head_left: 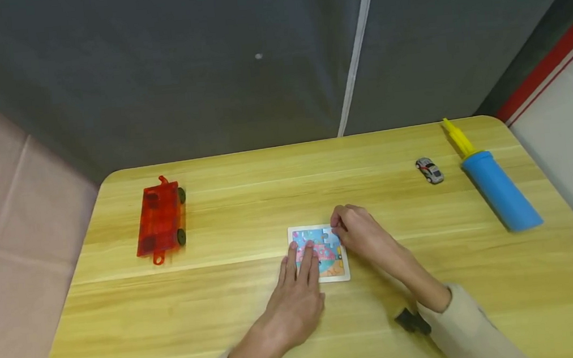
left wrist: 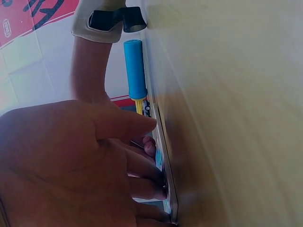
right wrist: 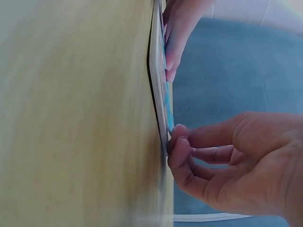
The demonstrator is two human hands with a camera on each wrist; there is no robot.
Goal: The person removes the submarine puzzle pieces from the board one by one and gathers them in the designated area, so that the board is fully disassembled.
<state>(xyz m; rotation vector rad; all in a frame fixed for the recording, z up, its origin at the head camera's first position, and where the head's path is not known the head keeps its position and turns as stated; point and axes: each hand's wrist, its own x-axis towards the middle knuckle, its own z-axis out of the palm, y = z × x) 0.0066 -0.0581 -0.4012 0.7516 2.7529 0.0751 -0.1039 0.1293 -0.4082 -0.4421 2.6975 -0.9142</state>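
A small square jigsaw puzzle (head_left: 334, 268) with a white border and a blue and pink picture lies flat on the table. The fingers of my left hand (head_left: 297, 303) stretch out over its left part, tips resting on the picture. At the top right corner, my right hand (head_left: 365, 234) pinches the edge of the corner puzzle piece (head_left: 328, 235) between thumb and forefinger. The right wrist view shows this pinch right at the rim of the puzzle frame (right wrist: 158, 94), with the right hand's (right wrist: 246, 161) other fingers curled in. Most of the pinched edge is hidden by fingertips.
On the left of the wooden table (head_left: 217, 208) stands a red see-through toy cart (head_left: 159, 218) with dark wheels. A small silver toy car (head_left: 429, 170) sits at the back right, beside a blue hand pump (head_left: 501, 191) with a yellow nozzle. A dark curtain hangs behind.
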